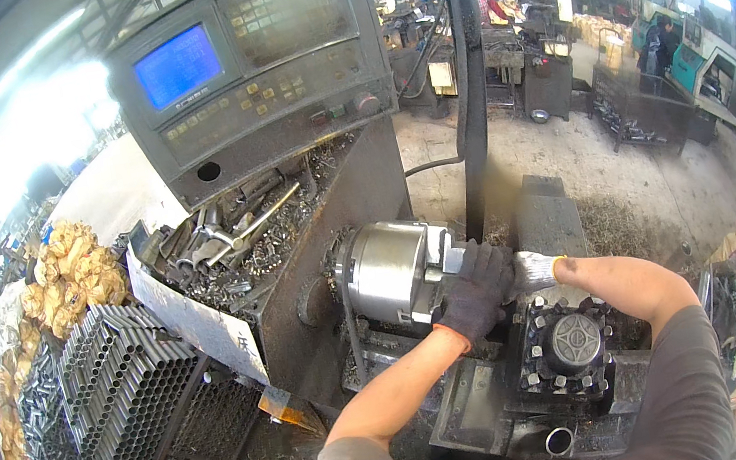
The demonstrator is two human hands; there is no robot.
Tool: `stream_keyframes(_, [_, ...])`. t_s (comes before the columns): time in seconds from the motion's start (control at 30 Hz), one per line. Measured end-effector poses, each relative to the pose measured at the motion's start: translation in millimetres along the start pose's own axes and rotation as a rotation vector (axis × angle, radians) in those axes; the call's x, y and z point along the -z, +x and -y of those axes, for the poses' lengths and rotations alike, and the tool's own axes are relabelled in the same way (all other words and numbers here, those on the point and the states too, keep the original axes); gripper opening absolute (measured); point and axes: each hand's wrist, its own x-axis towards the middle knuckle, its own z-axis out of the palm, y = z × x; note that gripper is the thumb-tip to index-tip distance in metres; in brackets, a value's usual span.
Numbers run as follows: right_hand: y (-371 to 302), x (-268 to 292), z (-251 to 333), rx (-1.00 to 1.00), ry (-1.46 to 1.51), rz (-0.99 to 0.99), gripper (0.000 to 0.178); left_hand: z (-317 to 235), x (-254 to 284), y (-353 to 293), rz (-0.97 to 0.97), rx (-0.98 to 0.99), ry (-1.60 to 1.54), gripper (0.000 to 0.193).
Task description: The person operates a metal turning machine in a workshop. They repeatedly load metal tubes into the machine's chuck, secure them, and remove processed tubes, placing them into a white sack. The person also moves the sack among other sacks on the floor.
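A silver lathe chuck (388,270) faces right at the middle, with pale metal jaws (439,243) on its face. My left hand (475,288), in a dark glove, is closed right at the jaws. Its fingers curl over something that the glove hides. Close against it on the right is my right hand (534,271), in a whitish glove with a yellow cuff edge. The right fingers are mostly out of sight behind the left hand. Below both hands sits the dark tool turret (575,340), ringed with square-headed bolts.
A control panel (255,75) with a lit blue screen stands above left. Beneath it, a chip-covered ledge (248,286) carries metal tools. Stacked steel tubes (129,380) fill the lower left. A dark upright post (467,91) rises behind the hands. One person (656,44) stands far right.
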Motion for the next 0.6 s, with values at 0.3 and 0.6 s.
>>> stream_keyframes(0.3, [13, 73, 45, -0.773, 0.392, 0.707, 0.046, 1, 4, 13, 0.097, 0.042, -0.011, 0.064])
stream_keyframes(0.6, [-135, 48, 47, -0.507, 0.008, -0.134, 0.022, 0, -9, 12, 0.119, 0.053, -0.197, 0.053])
